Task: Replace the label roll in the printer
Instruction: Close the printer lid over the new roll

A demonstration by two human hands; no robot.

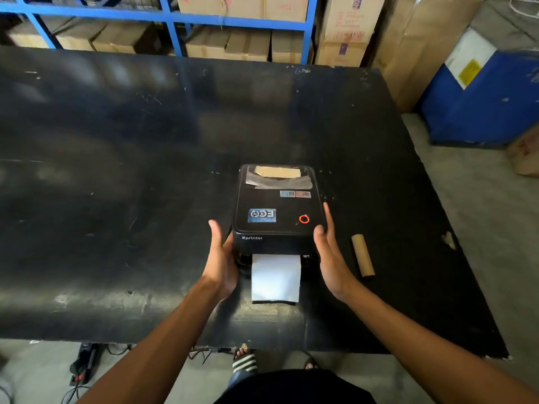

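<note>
A black label printer [277, 209] sits near the front of the dark table [116, 170] with its lid down and a red ring lit on top. A white label strip [275, 277] hangs out of its front slot onto the table. My left hand [220, 262] lies flat against the printer's front left corner, fingers apart. My right hand [329, 252] rests open along the front right corner, thumb on the top edge. An empty brown cardboard core [362, 255] lies on the table just right of my right hand.
Cardboard and tape cover the printer's rear window [277, 176]. Blue shelving [172, 21] with cartons stands behind the table. A blue bin [481, 97] and boxes stand at the right. Cables and a power strip [84, 365] lie on the floor near my feet.
</note>
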